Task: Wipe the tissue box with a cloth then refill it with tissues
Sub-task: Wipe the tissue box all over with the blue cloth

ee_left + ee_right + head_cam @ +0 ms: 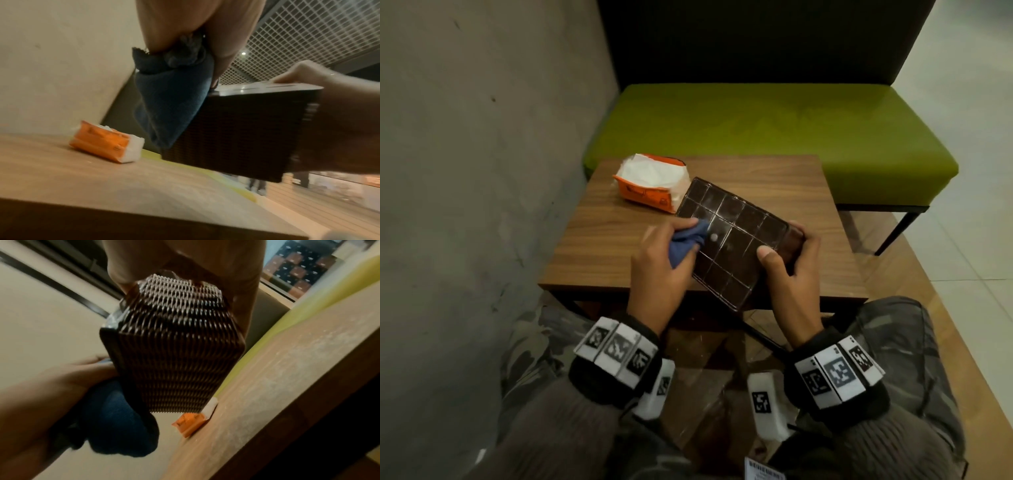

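Note:
A dark brown tissue box (732,236) with a gridded flat face and woven sides (176,344) is held tilted above the wooden table (592,240). My right hand (791,260) grips its right end, thumb on the gridded face. My left hand (664,257) holds a bunched blue cloth (685,243) and presses it against the box's left part. In the left wrist view the cloth (170,104) hangs against the box (236,129). An orange pack of white tissues (650,183) lies open on the table's far left.
A green cushioned bench (774,130) stands behind the table. A grey wall (482,154) runs along the left. My knees sit under the table's near edge. Pale tiled floor (969,171) lies to the right.

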`<control>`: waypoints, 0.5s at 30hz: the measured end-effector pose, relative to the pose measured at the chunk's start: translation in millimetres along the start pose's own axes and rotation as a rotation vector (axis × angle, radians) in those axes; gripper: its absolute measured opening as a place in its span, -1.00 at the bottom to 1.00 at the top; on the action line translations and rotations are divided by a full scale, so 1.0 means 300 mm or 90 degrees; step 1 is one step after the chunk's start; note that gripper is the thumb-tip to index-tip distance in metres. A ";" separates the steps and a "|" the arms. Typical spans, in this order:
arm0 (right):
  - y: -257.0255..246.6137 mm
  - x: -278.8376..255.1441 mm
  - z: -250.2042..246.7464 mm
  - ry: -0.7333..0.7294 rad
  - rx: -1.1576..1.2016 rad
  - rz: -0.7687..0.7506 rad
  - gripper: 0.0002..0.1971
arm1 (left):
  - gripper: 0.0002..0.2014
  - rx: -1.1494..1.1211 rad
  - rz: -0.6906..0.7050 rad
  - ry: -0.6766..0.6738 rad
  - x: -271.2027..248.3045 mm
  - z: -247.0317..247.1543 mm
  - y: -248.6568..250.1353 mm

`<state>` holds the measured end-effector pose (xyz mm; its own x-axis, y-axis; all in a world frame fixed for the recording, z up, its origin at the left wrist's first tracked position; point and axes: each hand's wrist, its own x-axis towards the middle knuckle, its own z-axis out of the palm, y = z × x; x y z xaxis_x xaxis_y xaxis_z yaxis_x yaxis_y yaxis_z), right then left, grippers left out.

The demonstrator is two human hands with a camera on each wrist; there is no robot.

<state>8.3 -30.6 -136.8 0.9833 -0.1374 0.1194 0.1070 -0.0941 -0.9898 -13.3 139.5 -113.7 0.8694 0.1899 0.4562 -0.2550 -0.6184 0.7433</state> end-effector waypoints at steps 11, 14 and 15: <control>-0.002 0.011 -0.005 0.013 0.058 0.022 -0.35 | -0.67 0.011 0.013 -0.038 -0.044 0.009 0.018; 0.005 0.015 -0.022 -0.006 0.099 0.039 -0.29 | -0.66 0.033 0.083 -0.127 -0.084 0.009 0.034; 0.008 0.012 -0.024 -0.016 0.098 0.040 -0.27 | -0.66 0.039 0.076 -0.128 -0.068 0.000 0.017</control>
<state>11.1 -38.4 -138.1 0.9920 -0.1130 0.0562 0.0640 0.0669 -0.9957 -32.2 132.5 -119.4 0.9026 -0.0394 0.4287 -0.3410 -0.6733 0.6561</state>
